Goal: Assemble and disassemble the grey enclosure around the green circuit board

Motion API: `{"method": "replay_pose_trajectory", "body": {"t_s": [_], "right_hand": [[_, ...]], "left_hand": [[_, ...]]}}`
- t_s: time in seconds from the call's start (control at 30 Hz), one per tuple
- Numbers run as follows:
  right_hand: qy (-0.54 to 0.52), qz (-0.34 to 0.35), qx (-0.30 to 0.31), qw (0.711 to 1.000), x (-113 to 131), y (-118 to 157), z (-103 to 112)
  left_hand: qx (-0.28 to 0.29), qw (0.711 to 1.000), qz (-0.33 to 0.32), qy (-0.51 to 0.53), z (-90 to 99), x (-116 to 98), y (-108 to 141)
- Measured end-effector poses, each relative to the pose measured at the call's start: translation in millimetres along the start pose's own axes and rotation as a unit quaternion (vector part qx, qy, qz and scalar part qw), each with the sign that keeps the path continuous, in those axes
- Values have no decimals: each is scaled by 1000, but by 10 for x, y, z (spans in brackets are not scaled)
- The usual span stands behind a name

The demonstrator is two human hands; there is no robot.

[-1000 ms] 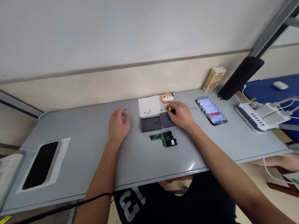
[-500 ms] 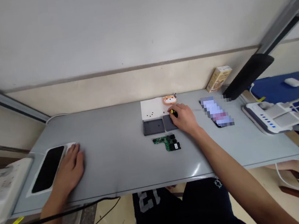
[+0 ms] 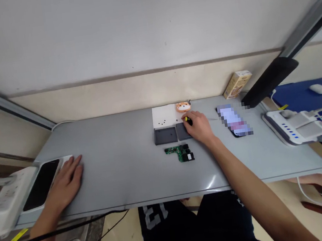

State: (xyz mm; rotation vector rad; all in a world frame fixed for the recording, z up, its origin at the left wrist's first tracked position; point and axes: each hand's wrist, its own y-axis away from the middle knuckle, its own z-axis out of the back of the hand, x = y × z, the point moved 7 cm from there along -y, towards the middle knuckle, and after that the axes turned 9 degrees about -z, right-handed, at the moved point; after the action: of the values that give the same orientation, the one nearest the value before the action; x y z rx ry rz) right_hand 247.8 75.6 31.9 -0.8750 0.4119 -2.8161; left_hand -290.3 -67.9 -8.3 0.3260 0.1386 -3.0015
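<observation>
Left hand (image 3: 65,185) slid outward, open beside a black slab (image 3: 41,185); right hand (image 3: 199,127) pinches a screwdriver (image 3: 189,121).

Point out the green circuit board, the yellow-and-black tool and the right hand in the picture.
Green circuit board (image 3: 176,150): head view, on the green board itself.
Yellow-and-black tool (image 3: 188,120): head view, on its handle, at the fingertips.
Right hand (image 3: 200,127): head view, on the back of the hand.

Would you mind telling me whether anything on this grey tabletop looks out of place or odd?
Yes: the green circuit board lies bare on the tabletop, apart from two dark grey casing halves, with tiny black screws loose on a white sheet. Nothing looks broken.
</observation>
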Motion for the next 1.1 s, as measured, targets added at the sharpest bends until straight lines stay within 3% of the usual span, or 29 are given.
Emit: {"method": "replay_pose_trajectory", "body": {"t_s": [0.23, 0.33, 0.43, 0.53, 0.63, 0.73, 0.87, 0.97, 1.1], "right_hand": [[1, 2, -2, 1000, 19, 8, 7], [7, 3, -5, 1000, 25, 9, 12], [13, 6, -1, 1000, 25, 5, 9], [16, 7, 8, 1000, 17, -2, 1], [18, 6, 16, 1000, -1, -14, -11], [15, 12, 21, 1000, -17, -27, -23], [6, 15, 29, 999, -35, -38, -28], [6, 16, 38, 999, -26, -33, -22], [0, 19, 43, 999, -2, -27, -7]], "left_hand": [[22, 999, -6, -30, 2, -35, 97], [-14, 998, -46, -43, 62, -232, 85], [-83, 986, -141, -33, 126, -848, -25], [-96, 959, -261, 44, 61, -1810, -227], [-57, 916, -380, 118, -71, -2758, -442], [-69, 891, -419, 160, -123, -3236, -637], [-120, 896, -373, 210, -170, -3161, -778], [-85, 905, -348, 227, -301, -3030, -794], [-36, 909, -353, 219, -421, -3035, -795]]}}
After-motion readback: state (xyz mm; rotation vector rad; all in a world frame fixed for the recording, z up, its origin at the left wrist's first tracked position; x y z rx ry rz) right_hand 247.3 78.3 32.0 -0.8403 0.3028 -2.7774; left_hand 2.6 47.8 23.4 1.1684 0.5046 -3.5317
